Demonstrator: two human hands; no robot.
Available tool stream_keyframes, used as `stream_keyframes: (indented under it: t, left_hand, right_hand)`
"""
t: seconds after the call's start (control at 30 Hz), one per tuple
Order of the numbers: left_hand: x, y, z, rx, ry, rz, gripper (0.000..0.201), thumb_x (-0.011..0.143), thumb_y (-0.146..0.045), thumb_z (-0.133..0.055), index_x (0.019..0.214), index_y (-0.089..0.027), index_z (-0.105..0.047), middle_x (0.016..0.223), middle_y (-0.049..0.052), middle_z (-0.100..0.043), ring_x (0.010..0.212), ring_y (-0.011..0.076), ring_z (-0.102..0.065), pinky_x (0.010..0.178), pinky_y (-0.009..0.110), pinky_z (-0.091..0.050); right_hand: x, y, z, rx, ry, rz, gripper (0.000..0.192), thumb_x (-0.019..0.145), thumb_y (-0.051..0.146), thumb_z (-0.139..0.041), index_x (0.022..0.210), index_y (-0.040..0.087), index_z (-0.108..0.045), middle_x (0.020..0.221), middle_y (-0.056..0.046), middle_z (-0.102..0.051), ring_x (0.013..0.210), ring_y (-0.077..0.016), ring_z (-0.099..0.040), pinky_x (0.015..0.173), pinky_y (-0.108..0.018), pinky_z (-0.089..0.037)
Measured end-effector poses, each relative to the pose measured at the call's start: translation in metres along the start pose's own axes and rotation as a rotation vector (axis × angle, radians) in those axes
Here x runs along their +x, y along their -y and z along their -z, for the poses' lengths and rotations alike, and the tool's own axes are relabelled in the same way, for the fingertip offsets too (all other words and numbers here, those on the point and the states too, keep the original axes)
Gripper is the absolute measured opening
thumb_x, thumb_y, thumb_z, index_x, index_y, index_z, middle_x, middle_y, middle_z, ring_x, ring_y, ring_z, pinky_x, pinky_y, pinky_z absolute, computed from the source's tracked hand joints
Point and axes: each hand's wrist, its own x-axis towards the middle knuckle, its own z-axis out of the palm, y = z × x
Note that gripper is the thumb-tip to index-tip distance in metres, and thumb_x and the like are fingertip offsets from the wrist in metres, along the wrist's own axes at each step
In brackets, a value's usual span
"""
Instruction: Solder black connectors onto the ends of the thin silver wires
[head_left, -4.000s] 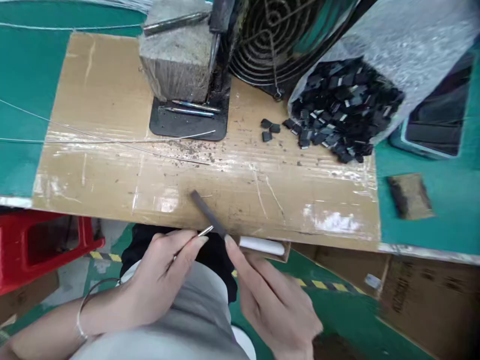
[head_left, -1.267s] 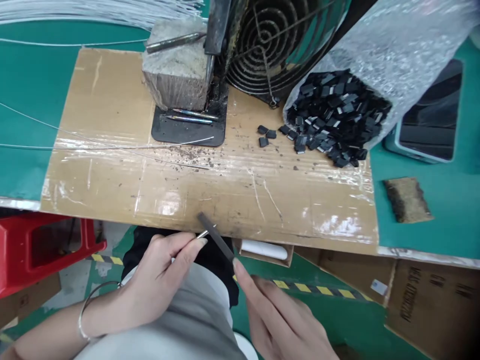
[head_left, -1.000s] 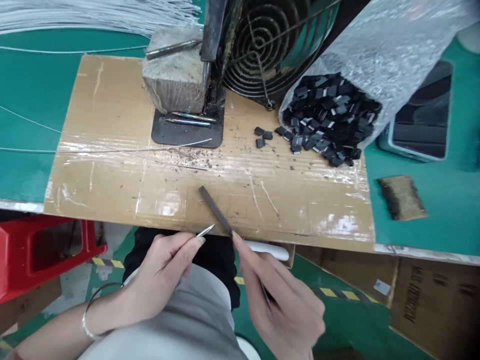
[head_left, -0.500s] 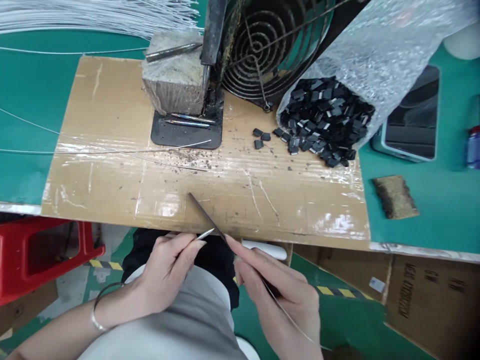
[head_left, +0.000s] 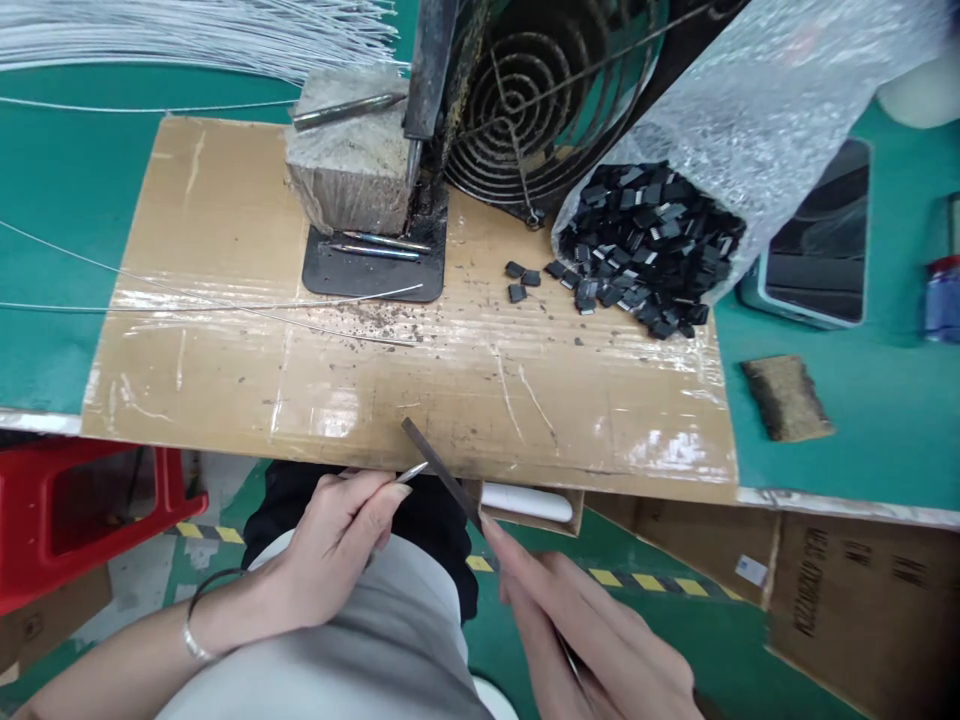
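Thin bracelet (head_left: 196, 630), grey trousers (head_left: 390, 640), bare forearms

Green mat (head_left: 67, 210), black chips (head_left: 645, 240)

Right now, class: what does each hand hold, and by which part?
The left hand pinches a pointed metal pin just behind its tip. The right hand grips a dark flat file by its rear end.

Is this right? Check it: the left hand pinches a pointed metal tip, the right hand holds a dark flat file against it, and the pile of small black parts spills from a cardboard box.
One detail is wrong. In the head view the small black parts spill from a clear bubble-wrap bag, not a cardboard box. The rest holds: the left hand pinches the pointed metal tip, and the right hand holds the dark flat file against it.
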Motion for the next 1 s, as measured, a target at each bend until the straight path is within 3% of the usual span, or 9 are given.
stream_keyframes:
  t: [0.13,0.27,0.47,0.57,0.67,0.87,1.0]
  left_hand:
    - [0.001,-0.002,0.002,-0.026,0.015,0.018,0.047,0.107,-0.030,-0.040,0.061,-0.021,-0.045,0.051,-0.006,-0.042,0.048,0.0089,-0.041,0.050,0.024,-0.032]
    - [0.003,-0.003,0.003,-0.009,0.011,0.016,0.047,0.105,-0.030,-0.041,0.059,-0.021,-0.045,0.051,-0.006,-0.042,0.049,0.0090,-0.041,0.051,0.023,-0.033]
    - [0.003,-0.002,0.001,-0.038,0.017,0.042,0.047,0.104,-0.034,-0.040,0.060,-0.021,-0.046,0.051,-0.005,-0.043,0.048,0.0096,-0.039,0.049,0.024,-0.032]
    - [0.004,-0.002,0.001,-0.041,0.021,0.047,0.047,0.105,-0.034,-0.040,0.059,-0.021,-0.045,0.051,-0.005,-0.042,0.048,0.0098,-0.039,0.050,0.024,-0.032]
    - [0.004,-0.003,0.002,-0.045,0.031,0.040,0.047,0.105,-0.034,-0.040,0.059,-0.021,-0.044,0.052,-0.005,-0.042,0.049,0.0099,-0.040,0.051,0.024,-0.032]
    - [0.003,-0.003,0.001,-0.071,0.045,0.059,0.049,0.105,-0.036,-0.039,0.059,-0.021,-0.044,0.052,-0.005,-0.042,0.049,0.0102,-0.038,0.050,0.025,-0.031]
    - [0.002,-0.001,0.000,-0.093,0.046,0.085,0.050,0.106,-0.040,-0.039,0.060,-0.022,-0.044,0.052,-0.005,-0.041,0.049,0.0106,-0.037,0.049,0.026,-0.031]
  right_hand:
    - [0.001,-0.002,0.001,0.118,0.092,-0.075,0.057,0.094,-0.004,-0.058,0.142,0.026,-0.067,0.075,0.002,-0.065,0.055,-0.0079,-0.057,0.049,-0.020,-0.051]
    - [0.009,-0.007,-0.004,0.165,0.141,-0.108,0.052,0.096,0.001,-0.058,0.141,0.027,-0.068,0.080,0.001,-0.070,0.058,-0.0081,-0.063,0.054,-0.018,-0.056]
    - [0.023,-0.014,-0.014,0.093,0.148,0.030,0.056,0.096,-0.002,-0.058,0.146,0.024,-0.062,0.088,0.000,-0.075,0.066,-0.0067,-0.069,0.066,-0.014,-0.060]
    - [0.022,-0.011,-0.009,0.095,0.147,-0.002,0.054,0.096,-0.002,-0.059,0.144,0.024,-0.064,0.093,0.000,-0.075,0.071,-0.0064,-0.071,0.071,-0.014,-0.060]
    - [0.017,-0.008,-0.003,0.083,0.154,-0.031,0.054,0.096,-0.003,-0.058,0.142,0.024,-0.065,0.095,0.000,-0.075,0.072,-0.0067,-0.070,0.069,-0.015,-0.058]
    - [0.019,-0.013,-0.011,-0.118,0.147,0.139,0.046,0.099,0.000,-0.055,0.141,0.018,-0.066,0.080,0.001,-0.072,0.061,-0.0060,-0.063,0.062,-0.017,-0.052]
    - [0.021,-0.016,-0.012,-0.121,0.129,0.148,0.047,0.099,0.000,-0.056,0.141,0.018,-0.066,0.079,0.001,-0.072,0.060,-0.0065,-0.064,0.062,-0.018,-0.052]
